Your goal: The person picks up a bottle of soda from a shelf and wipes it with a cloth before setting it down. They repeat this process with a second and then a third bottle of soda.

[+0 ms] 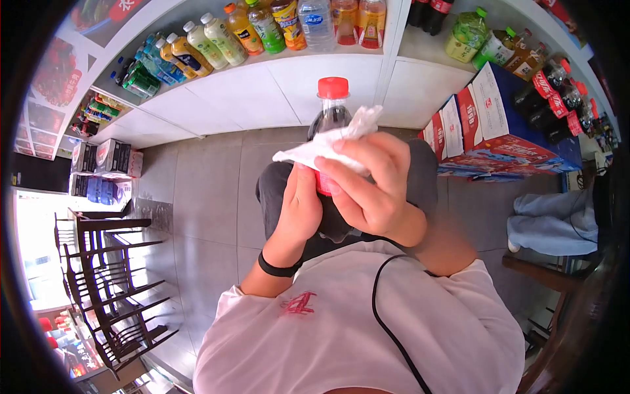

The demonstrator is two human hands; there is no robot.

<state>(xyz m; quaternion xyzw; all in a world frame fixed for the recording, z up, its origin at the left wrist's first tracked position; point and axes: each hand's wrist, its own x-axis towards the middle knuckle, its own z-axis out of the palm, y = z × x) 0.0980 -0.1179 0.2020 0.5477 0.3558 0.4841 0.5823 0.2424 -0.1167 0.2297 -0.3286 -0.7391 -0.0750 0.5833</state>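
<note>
A cola bottle (pixel 333 89) with a red cap stands upright in front of my chest. My left hand (pixel 303 205) is wrapped round its lower part, the fingers mostly behind it. Pinched in my right hand (pixel 375 187) is a crumpled white tissue (pixel 321 150), pressed against the bottle's upper side. The tissue and my fingers cover most of the label; a strip of red shows between my hands.
Ahead runs a white shelf (pixel 354 54) with several drink bottles. Red and blue cartons (pixel 472 125) with cola bottles (pixel 558 98) on top stand at the right. Dark wooden chairs (pixel 108 276) are at the left. A person's legs in light jeans (pixel 551 223) show at the right.
</note>
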